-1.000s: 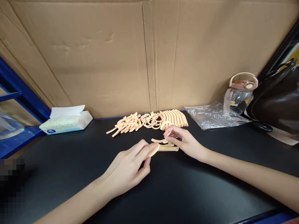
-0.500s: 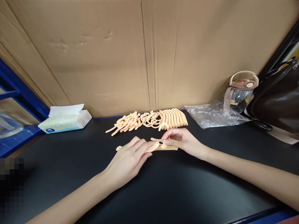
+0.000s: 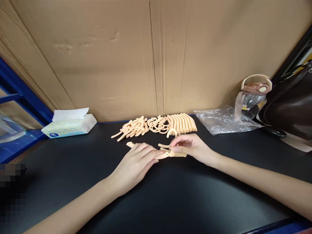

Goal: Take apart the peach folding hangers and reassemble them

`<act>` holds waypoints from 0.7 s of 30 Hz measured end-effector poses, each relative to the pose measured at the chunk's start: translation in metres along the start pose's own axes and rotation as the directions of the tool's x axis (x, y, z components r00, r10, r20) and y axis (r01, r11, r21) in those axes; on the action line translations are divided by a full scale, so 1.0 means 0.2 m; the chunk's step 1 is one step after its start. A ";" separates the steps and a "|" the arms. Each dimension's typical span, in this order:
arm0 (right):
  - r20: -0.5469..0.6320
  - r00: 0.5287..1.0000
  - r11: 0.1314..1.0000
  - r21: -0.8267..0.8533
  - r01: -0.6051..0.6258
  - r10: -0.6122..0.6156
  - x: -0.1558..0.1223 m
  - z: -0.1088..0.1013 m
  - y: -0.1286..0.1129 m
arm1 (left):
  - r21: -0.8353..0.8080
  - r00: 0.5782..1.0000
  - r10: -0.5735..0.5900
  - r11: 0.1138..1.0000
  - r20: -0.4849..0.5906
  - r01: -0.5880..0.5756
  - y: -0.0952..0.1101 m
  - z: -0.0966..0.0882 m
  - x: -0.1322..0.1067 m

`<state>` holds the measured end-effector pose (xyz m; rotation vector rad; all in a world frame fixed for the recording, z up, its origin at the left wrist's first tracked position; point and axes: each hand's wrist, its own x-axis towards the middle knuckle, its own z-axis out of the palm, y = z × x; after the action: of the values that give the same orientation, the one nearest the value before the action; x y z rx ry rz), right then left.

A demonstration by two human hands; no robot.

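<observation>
— What sits at the far left?

— A tissue pack (image 3: 69, 126) on the black table (image 3: 195, 195), against the cardboard wall (image 3: 122, 65).

— And the left hand (image 3: 135, 164)?

— It lies flat on a peach plastic strip (image 3: 130, 145), fingers stretched out and pressing it to the table; one end pokes out behind the knuckles.

— Then?

— The strip's other end meets a second bar (image 3: 179, 155) under the right hand (image 3: 192, 148), whose fingertips pinch the joint. Behind them lies a row of peach parts (image 3: 156, 125).

— Further right?

— A clear plastic bag (image 3: 223, 120), a water bottle (image 3: 252, 97), a dark handbag (image 3: 290, 107).
</observation>
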<state>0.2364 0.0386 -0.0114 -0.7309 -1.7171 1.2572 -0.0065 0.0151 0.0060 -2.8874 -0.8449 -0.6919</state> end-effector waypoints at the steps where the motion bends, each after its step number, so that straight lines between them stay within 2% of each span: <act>1: 0.008 1.000 1.000 -0.002 -0.002 0.002 0.00 0.00 0.00 | -0.006 1.000 0.012 1.000 -0.005 -0.012 0.00 0.00 0.00; 7: 0.079 0.997 0.998 0.067 0.006 -0.011 0.00 0.00 0.00 | -0.044 0.999 0.040 0.998 0.005 -0.039 0.00 0.00 0.00; 16: 0.106 0.994 0.999 0.050 0.020 -0.025 0.00 0.00 -0.02 | -0.161 0.999 0.041 0.986 0.019 -0.037 0.00 0.00 -0.01; 21: 0.156 0.987 0.995 0.095 0.035 -0.050 -0.01 0.01 -0.05 | -0.193 0.996 0.081 0.978 -0.025 -0.085 0.01 0.01 -0.02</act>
<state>0.2359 0.0342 -0.0033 -0.5495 -1.7782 1.3862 -0.0088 0.0115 0.0029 -3.0615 -0.6857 -0.8325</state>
